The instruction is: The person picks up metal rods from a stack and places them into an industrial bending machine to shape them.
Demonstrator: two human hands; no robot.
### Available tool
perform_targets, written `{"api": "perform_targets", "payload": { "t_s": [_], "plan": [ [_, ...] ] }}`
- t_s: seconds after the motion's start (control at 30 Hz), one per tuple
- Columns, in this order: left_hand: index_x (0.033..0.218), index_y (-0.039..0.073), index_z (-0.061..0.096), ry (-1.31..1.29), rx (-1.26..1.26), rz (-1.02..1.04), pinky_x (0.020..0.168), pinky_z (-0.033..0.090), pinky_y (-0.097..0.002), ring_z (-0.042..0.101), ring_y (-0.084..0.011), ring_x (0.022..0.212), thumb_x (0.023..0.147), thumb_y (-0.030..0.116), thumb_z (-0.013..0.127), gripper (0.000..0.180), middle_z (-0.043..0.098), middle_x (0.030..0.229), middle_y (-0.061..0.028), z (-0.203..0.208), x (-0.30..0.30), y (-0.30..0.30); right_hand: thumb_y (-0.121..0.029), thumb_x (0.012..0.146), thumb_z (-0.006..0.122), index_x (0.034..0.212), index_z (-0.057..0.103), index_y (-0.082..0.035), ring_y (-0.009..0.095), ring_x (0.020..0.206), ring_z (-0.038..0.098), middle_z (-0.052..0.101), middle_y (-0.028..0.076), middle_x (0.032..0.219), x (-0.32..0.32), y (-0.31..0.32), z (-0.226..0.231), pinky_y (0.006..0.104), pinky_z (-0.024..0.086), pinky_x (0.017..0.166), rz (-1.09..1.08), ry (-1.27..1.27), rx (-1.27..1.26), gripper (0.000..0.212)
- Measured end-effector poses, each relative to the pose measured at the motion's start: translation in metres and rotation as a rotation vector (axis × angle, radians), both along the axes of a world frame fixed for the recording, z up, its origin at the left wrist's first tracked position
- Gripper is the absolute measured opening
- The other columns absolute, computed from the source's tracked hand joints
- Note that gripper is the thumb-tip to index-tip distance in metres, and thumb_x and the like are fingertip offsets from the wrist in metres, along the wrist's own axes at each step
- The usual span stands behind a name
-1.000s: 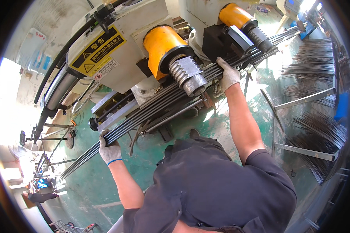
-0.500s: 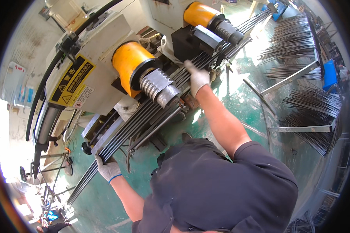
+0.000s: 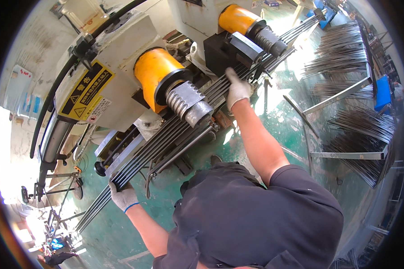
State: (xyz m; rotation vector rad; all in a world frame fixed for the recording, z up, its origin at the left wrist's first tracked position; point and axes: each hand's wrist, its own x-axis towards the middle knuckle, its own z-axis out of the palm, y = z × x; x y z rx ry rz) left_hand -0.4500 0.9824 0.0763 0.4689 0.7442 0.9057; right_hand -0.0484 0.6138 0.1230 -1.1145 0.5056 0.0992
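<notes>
A row of several long, thin dark metal rods (image 3: 143, 155) runs slantwise from the lower left to the far upper right, along the front of a machine. My left hand (image 3: 124, 197), in a pale knit glove with a blue cuff edge, is wrapped round the rods near their lower-left end. Farther up, my gloved right hand (image 3: 239, 93) grips the row from its near side, between two orange cylinders. Part of it lies over the rods; its other fingers are hidden. The nearer orange cylinder (image 3: 155, 74), with a coil spring round its metal shaft, overhangs the rods.
The farther orange cylinder (image 3: 238, 19) and a black block (image 3: 217, 54) stand beyond my right hand. A yellow-and-black warning label (image 3: 87, 92) marks the pale machine body. Bundles of thin rods (image 3: 339, 49) rest on metal racks at right. The green floor (image 3: 274, 130) lies below.
My right hand has shifted slightly up and right along the rods. My left hand keeps its hold in nearly the same place. The view has shifted a little.
</notes>
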Motion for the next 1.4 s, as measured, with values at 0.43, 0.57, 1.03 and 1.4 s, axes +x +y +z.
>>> {"api": "perform_targets", "payload": {
  "t_s": [0.43, 0.57, 1.03, 1.4],
  "plan": [
    [0.127, 0.01, 0.066, -0.061, -0.117, -0.184, 0.104, 0.048, -0.0511, 0.063, -0.0315, 0.12, 0.103, 0.026, 0.065, 0.029, 0.07, 0.126, -0.0103, 0.018, 0.062, -0.079, -0.026, 0.102, 0.064, 0.13, 0.068, -0.003, 0.026, 0.098, 0.072, 0.072, 0.01, 0.115, 0.013, -0.009, -0.03, 0.0411, 0.058, 0.088, 0.248, -0.19, 0.102, 0.036],
    [0.12, 0.002, 0.063, -0.183, -0.219, -0.052, 0.108, 0.047, -0.053, 0.063, -0.0358, 0.115, 0.105, 0.025, 0.062, 0.027, 0.069, 0.121, -0.0143, 0.037, 0.028, -0.056, -0.017, 0.101, 0.061, 0.142, 0.061, -0.005, 0.026, 0.108, 0.068, 0.067, 0.013, 0.131, 0.063, -0.05, -0.105, 0.042, 0.056, 0.097, 0.409, -0.551, -0.483, 0.043],
    [0.131, 0.011, 0.064, -0.138, 0.054, 0.306, 0.111, 0.043, -0.0536, 0.057, -0.0346, 0.127, 0.107, 0.053, 0.05, 0.051, 0.065, 0.134, -0.0096, -0.024, -0.318, 0.222, -0.055, 0.106, 0.054, 0.093, 0.058, -0.007, 0.018, 0.09, 0.063, 0.067, 0.006, 0.101, -0.099, -0.056, -0.12, 0.0329, 0.052, 0.075, -0.045, 0.08, -0.02, 0.05],
    [0.136, 0.013, 0.059, 0.081, 0.078, 0.456, 0.1, 0.049, -0.0553, 0.061, -0.0325, 0.12, 0.106, 0.057, 0.049, 0.054, 0.064, 0.133, -0.0085, -0.031, -0.489, 0.383, -0.044, 0.106, 0.042, 0.111, 0.07, -0.016, 0.019, 0.095, 0.067, 0.073, -0.001, 0.11, -0.295, -0.191, -0.259, 0.0337, 0.055, 0.082, -0.201, 0.623, -0.214, 0.039]
  ]
}}
